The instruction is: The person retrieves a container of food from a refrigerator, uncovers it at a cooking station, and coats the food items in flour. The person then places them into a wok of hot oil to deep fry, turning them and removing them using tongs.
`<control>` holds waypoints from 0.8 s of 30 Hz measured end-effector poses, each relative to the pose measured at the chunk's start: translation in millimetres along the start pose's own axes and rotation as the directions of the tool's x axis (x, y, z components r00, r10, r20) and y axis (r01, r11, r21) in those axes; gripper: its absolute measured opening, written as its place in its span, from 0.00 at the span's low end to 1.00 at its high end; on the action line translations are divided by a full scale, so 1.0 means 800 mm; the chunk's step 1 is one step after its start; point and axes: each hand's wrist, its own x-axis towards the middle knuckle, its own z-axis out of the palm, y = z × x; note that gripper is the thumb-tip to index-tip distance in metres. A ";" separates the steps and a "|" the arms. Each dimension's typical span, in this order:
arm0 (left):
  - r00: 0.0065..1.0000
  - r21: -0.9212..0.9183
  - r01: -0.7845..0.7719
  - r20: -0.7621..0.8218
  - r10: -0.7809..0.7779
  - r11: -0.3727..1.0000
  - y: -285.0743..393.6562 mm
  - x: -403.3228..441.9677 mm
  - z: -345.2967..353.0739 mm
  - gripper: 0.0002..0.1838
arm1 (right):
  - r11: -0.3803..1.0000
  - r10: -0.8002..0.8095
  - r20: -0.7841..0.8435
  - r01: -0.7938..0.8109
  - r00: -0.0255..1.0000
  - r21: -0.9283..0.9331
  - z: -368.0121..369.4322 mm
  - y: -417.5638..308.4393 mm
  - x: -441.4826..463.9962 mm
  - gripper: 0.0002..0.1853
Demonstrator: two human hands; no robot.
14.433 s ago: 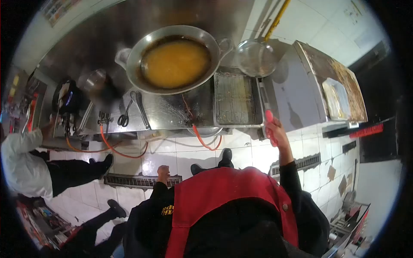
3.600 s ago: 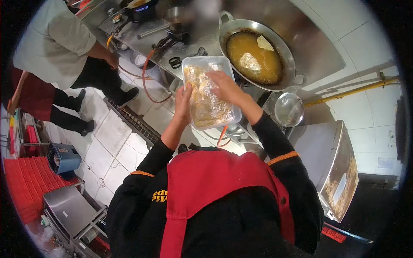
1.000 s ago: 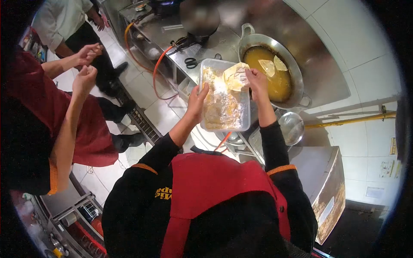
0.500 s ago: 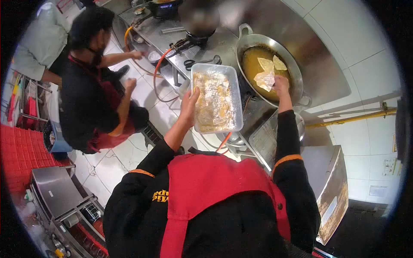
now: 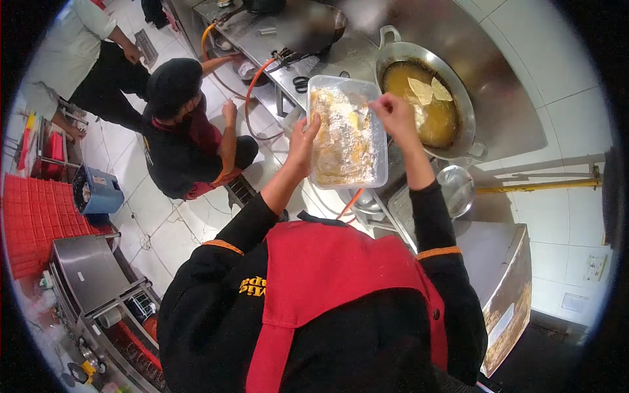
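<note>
My left hand [image 5: 303,145] grips the left side of a clear plastic tub [image 5: 347,175] holding flour-dusted yellowish pieces. Above the tub's upper right edge is my right hand [image 5: 396,118], its fingers drawn together; whether anything is between them is too small to tell. Just beyond, a large two-handled metal wok [image 5: 467,105] contains brownish-yellow oil. Two pale flat pieces [image 5: 429,91] float near its middle, and another whitish piece shows partly behind my right hand.
Black scissors [image 5: 301,84] lie on the steel counter [image 5: 357,54]. A round strainer [image 5: 457,190] is right of my right forearm. One co-worker [image 5: 180,137] crouches at the left, and a person in white [image 5: 72,39] stands behind. An orange hose [image 5: 249,98] hangs at the counter's front.
My right hand has come back from the wok to the tub, leaving the piece it held in the oil. The co-worker in red and black has crouched lower.
</note>
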 end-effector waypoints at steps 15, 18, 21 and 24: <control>0.979 0.085 -0.109 -0.164 0.122 0.990 0.014 0.000 0.003 0.35 | 0.983 -0.165 0.157 0.175 0.974 -0.051 0.084 -0.032 -0.071 0.28; 0.962 0.110 -0.143 -0.217 0.164 0.984 0.024 -0.005 0.010 0.34 | 0.972 -0.215 0.111 0.224 0.970 -0.073 0.094 -0.028 -0.071 0.31; 0.960 0.105 -0.166 -0.208 0.185 0.980 0.021 0.001 0.007 0.34 | 0.971 -0.228 0.109 0.234 0.968 -0.044 0.090 -0.021 -0.069 0.32; 0.960 0.109 -0.177 -0.199 0.196 0.978 0.021 0.009 0.000 0.33 | 0.948 -0.299 0.143 0.311 0.943 -0.065 0.075 -0.024 -0.068 0.31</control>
